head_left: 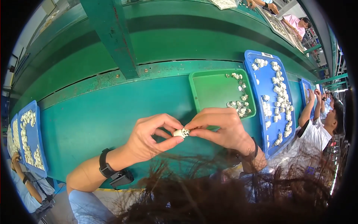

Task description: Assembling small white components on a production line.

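Note:
Between the thumb and fingers of my left hand (148, 135) sits a small white cylindrical part (178, 133), lying roughly sideways above the green worktop. My right hand (223, 126) pinches at the part's right end, where a bit of metal shows. What exactly the right fingertips grip is too small to make out. Just beyond my right hand lies a green tray (192, 87) holding small white and metallic pieces along its right side. To the right of it, a long blue tray (265, 85) carries many white cylindrical parts.
At the far left another blue tray (33, 135) holds white parts, with a person's arm beside it. A green upright post (113, 37) rises from the bench's back ledge. A black box-shaped device (122, 179) is by my left forearm. Co-workers sit along the right.

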Demonstrator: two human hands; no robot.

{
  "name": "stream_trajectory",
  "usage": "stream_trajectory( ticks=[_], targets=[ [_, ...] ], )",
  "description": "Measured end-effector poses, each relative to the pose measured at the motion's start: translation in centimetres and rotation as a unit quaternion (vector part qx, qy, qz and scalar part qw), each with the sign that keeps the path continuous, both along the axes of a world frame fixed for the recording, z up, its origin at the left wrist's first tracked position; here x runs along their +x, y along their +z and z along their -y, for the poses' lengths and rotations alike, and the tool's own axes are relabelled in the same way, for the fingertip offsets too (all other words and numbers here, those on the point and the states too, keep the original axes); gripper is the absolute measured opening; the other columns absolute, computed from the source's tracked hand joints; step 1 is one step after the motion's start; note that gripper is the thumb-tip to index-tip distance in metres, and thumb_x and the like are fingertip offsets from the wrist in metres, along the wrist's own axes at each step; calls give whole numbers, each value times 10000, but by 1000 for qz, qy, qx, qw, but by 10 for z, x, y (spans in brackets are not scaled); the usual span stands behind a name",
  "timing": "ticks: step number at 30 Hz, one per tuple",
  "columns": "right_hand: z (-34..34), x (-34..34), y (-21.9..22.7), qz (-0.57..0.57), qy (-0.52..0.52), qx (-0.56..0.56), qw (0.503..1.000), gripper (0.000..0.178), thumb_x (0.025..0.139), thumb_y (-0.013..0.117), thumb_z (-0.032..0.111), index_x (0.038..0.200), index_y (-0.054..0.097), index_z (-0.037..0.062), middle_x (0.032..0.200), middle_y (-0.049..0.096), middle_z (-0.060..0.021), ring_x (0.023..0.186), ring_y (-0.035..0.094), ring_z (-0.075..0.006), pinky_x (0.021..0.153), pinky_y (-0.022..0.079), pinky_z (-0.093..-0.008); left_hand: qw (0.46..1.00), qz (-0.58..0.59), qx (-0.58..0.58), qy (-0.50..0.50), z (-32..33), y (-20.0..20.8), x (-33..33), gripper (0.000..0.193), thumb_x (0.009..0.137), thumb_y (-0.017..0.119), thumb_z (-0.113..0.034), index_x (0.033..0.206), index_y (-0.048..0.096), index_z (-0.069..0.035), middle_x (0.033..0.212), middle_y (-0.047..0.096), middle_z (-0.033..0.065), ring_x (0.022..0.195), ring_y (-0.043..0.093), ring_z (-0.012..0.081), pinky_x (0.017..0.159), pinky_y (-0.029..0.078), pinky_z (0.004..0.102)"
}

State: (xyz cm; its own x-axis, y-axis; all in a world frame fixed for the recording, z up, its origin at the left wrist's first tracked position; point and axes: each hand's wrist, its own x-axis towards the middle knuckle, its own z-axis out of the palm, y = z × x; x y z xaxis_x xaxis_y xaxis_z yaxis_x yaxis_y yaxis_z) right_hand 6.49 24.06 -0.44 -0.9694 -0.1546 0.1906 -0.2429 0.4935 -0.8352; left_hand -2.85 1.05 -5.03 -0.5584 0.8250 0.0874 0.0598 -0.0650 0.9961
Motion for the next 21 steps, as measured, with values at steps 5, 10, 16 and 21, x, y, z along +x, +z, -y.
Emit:
stream_trajectory(
  ticks=[5, 10, 16, 21],
  targets=[
    [2, 0, -1, 0, 0, 5, 1000, 214, 801, 844, 0, 1006, 821, 56, 916, 771, -84, 798, 743, -217, 679, 593, -320, 1000, 10, -11, 2, 1, 4, -1, 252, 872, 833, -44, 1079, 696, -4, 1058, 743, 99, 924, 739, 165, 768, 647, 290],
    [4, 1, 1, 18, -8, 7, 1000, 207, 806, 840, -4, 1005, 817, 49, 905, 771, -88, 786, 743, -218, 679, 595, -320, 999, -33, 2, 21, 1, 1, 1, 290, 836, 859, -29, 1080, 705, 1, 1039, 748, 111, 938, 754, 184, 761, 664, 308],
    [5, 2, -6, -24, -10, 7, 1000, 188, 805, 841, -5, 984, 817, 48, 893, 769, -88, 766, 741, -218, 664, 598, -316, 983, -176, 21, 53, 2, 0, 4, 330, 782, 889, 29, 1053, 700, 33, 1007, 753, 138, 874, 765, 215, 732, 665, 317],
    [4, 0, -5, -70, 15, 18, 997, 194, 782, 848, -10, 961, 816, 57, 880, 766, -73, 740, 738, -210, 632, 595, -301, 958, -275, 44, 68, 4, 1, 5, 375, 765, 908, 9, 1086, 715, 18, 974, 760, 125, 826, 766, 199, 682, 644, 296]
  ],
)
